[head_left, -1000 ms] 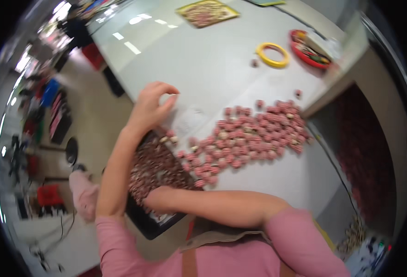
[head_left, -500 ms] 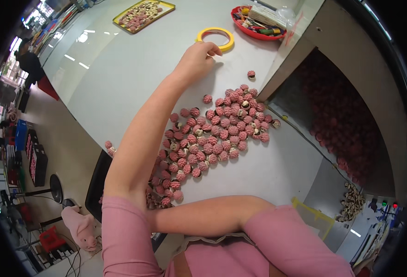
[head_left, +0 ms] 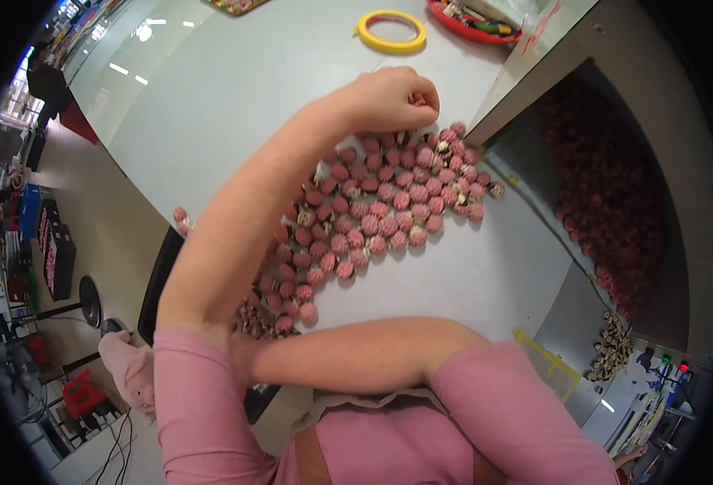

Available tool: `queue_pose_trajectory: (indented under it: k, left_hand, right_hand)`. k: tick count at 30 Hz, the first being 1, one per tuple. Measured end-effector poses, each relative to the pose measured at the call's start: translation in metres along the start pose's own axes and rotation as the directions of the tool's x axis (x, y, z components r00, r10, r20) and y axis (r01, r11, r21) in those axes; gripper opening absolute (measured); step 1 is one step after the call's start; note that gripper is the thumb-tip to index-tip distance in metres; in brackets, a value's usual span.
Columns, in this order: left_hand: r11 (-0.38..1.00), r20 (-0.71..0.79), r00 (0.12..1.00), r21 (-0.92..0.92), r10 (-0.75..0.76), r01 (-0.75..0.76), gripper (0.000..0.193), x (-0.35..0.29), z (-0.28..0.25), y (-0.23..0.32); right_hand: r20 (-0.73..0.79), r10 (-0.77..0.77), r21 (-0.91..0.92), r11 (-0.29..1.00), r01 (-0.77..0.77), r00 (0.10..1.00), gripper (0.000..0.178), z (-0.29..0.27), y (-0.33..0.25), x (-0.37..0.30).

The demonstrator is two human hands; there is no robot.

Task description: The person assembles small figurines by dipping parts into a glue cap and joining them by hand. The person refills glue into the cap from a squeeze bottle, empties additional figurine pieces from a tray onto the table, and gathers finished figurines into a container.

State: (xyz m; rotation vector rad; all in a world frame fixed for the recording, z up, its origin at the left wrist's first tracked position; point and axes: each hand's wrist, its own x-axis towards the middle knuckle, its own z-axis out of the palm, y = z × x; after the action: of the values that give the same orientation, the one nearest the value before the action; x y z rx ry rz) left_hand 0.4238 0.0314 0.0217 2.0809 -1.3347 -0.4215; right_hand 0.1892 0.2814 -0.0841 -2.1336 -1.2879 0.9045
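– Pink knobbly pieces (head_left: 370, 224) all over the desk (head_left: 389, 291), spread mid-frame. What's the left hand (head_left: 401, 101) doing up there?

– It's at the far edge of the spread, upper centre. Fingers (head_left: 428, 101) are curled in, with a bit of pink showing in the curl. Can't tell if they're actually clamped on a piece.

– And the right hand?

– Hidden behind the left forearm (head_left: 243, 210), so no clue about its fingers. There's a black tray (head_left: 158, 283) edge poking out just left of that forearm.

– So which step is this?

– Gathering pieces from the far side, I'd guess. Next move, imo, calls for a low, gentle sweep, fingers cupped, so none roll toward the yellow tape roll (head_left: 390, 47) up top.
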Motion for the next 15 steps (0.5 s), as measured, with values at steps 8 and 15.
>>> queue_pose_trajectory:
  k: [8,15]
  left_hand:
    - [0.975,-0.066,0.998,0.219,-0.014,0.028,0.025,-0.074,-0.014,-0.003]
    - [0.978,-0.2,0.979,0.194,-0.041,0.081,0.023,-0.149,-0.03,-0.015]
  right_hand:
    - [0.157,-0.095,-0.085,0.99,0.109,0.983,0.032,-0.065,-0.006,-0.057]
    - [0.002,-0.107,-0.055,0.993,0.107,0.994,0.026,-0.063,-0.007,-0.052]
